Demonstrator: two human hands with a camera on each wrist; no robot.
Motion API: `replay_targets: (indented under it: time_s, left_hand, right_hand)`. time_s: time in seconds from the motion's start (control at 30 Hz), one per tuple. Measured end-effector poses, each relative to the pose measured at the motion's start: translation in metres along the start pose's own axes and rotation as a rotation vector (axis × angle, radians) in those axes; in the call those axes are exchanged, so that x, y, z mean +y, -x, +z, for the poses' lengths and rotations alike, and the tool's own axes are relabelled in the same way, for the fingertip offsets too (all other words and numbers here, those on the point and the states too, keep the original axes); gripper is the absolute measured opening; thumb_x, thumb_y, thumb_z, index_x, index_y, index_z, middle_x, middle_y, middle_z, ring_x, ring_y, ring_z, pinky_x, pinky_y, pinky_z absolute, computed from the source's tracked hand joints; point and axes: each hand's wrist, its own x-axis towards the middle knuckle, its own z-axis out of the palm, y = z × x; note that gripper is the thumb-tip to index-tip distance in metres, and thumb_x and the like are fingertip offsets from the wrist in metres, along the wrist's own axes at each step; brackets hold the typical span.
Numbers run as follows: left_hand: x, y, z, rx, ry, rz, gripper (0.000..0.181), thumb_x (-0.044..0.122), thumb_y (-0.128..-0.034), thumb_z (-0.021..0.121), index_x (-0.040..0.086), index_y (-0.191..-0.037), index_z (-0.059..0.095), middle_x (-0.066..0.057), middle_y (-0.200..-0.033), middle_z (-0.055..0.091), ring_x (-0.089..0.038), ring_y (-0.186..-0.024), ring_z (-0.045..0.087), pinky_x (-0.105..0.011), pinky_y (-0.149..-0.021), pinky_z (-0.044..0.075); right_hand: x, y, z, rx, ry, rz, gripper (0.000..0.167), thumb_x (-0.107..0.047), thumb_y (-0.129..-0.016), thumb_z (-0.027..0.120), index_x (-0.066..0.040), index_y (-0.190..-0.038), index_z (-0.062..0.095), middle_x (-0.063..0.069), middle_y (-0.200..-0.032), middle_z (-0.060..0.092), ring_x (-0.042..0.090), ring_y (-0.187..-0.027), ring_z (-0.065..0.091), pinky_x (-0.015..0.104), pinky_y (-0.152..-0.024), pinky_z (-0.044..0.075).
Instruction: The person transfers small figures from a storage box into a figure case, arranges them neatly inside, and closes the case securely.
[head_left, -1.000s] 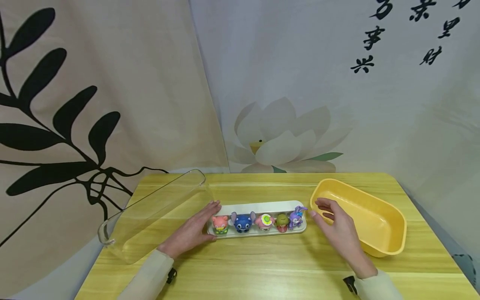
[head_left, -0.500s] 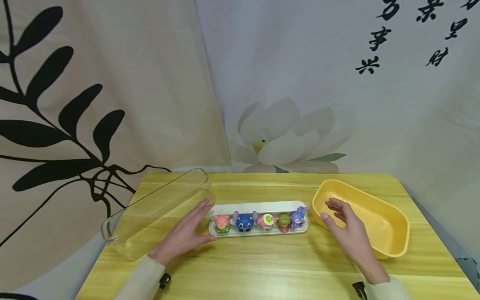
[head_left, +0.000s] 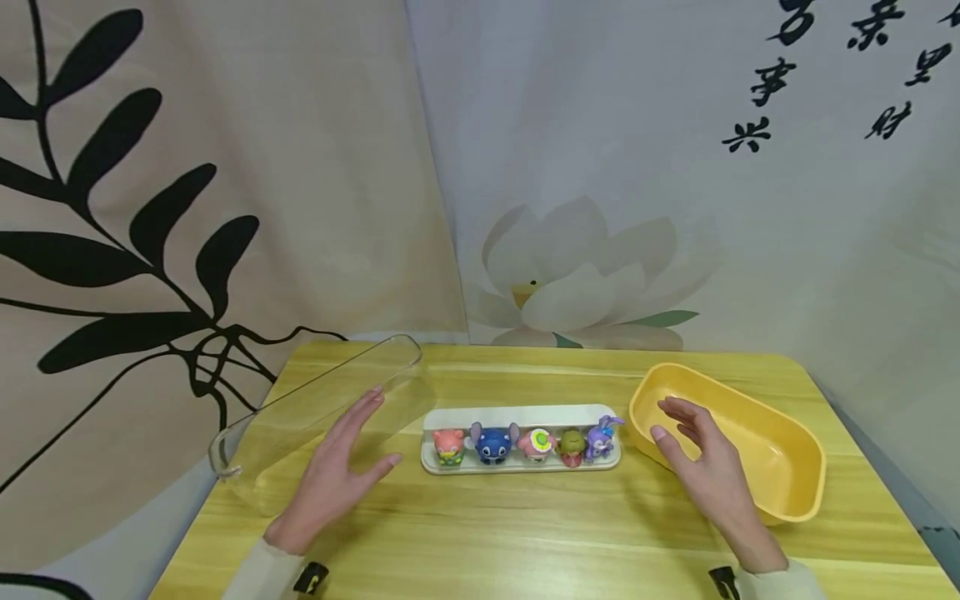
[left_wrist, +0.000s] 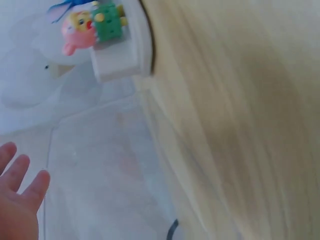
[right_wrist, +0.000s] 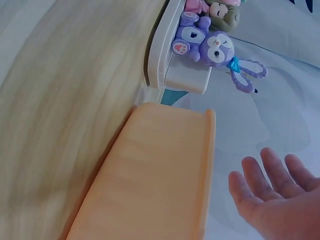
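Observation:
A long white tray (head_left: 517, 417) lies mid-table with several small figurines in a row. From left they include a pink one (head_left: 448, 447) and a blue big-eared one (head_left: 493, 447); a purple rabbit (head_left: 600, 439) is at the right end. My left hand (head_left: 327, 483) is left of the tray, fingers spread, apart from it and holding nothing. In the head view it overlaps a clear plastic cover (head_left: 288, 425); contact cannot be told. Fingers relaxed and holding nothing, my right hand (head_left: 708, 471) appears over the near-left side of a yellow tub (head_left: 776, 425).
The wooden table (head_left: 517, 533) carries the tray, cover and tub. The clear cover stands slanted along the left edge, hard to see against the wood. A printed cloth backdrop (head_left: 360, 208) hangs close behind the table.
My left hand has moved left, away from the tray's left end, which it was touching. My right hand has drawn slightly right, farther from the purple rabbit. The figurines stay in place.

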Motion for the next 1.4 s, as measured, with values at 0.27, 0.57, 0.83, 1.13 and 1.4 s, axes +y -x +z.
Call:
replay_targets:
  time_s: [0.27, 0.57, 0.83, 1.13, 1.4]
  left_hand:
    - [0.001, 0.008, -0.020, 0.233, 0.035, -0.011, 0.095, 0.007, -0.0769, 0.088, 0.015, -0.159, 0.042, -0.009, -0.159, 0.046, -0.009, -0.146, 0.037, -0.024, -0.118, 0.032]
    - [-0.019, 0.028, -0.044, 0.547, 0.011, -0.049, 0.080, 0.028, -0.0840, 0.087, 0.004, -0.151, 0.050, -0.019, -0.150, 0.053, -0.001, -0.139, 0.041, -0.013, -0.111, 0.030]
    - [-0.037, 0.050, -0.057, 0.696, 0.003, -0.235, 0.088, 0.031, -0.0807, 0.089, 0.007, -0.154, 0.047, -0.013, -0.159, 0.041, -0.017, -0.147, 0.034, -0.026, -0.123, 0.026]
    - [-0.050, 0.062, -0.060, 0.624, 0.152, -0.603, 0.107, 0.015, -0.0813, 0.088, 0.014, -0.165, 0.023, -0.004, -0.172, 0.015, -0.024, -0.158, 0.012, -0.045, -0.128, 0.007]
    - [-0.071, 0.063, -0.064, 0.433, 0.399, -0.828, 0.111, 0.023, -0.0942, 0.079, 0.025, -0.167, -0.004, 0.000, -0.174, -0.002, -0.016, -0.157, -0.001, -0.038, -0.129, 0.002]
  right_hand:
    - [-0.003, -0.001, 0.001, -0.008, -0.022, -0.004, 0.045, -0.020, -0.103, 0.067, 0.000, -0.141, 0.054, 0.013, -0.138, 0.063, -0.013, -0.122, 0.046, 0.002, -0.103, 0.035]
    - [-0.013, -0.002, 0.009, -0.040, -0.056, -0.032, 0.042, -0.017, -0.103, 0.067, -0.005, -0.142, 0.055, 0.013, -0.139, 0.062, -0.008, -0.125, 0.047, 0.002, -0.104, 0.034]
    - [-0.021, -0.001, 0.016, -0.087, -0.068, -0.038, 0.043, -0.016, -0.102, 0.067, -0.007, -0.143, 0.055, 0.012, -0.141, 0.061, 0.029, -0.131, 0.054, 0.001, -0.105, 0.031]
    - [-0.027, -0.002, 0.024, -0.105, -0.072, -0.047, 0.042, -0.021, -0.104, 0.065, -0.007, -0.143, 0.056, 0.014, -0.142, 0.061, 0.040, -0.132, 0.054, 0.002, -0.105, 0.030]
    - [-0.029, -0.004, 0.028, -0.094, -0.054, -0.043, 0.042, -0.023, -0.104, 0.065, -0.006, -0.142, 0.056, 0.014, -0.141, 0.061, 0.039, -0.130, 0.056, 0.006, -0.106, 0.033]
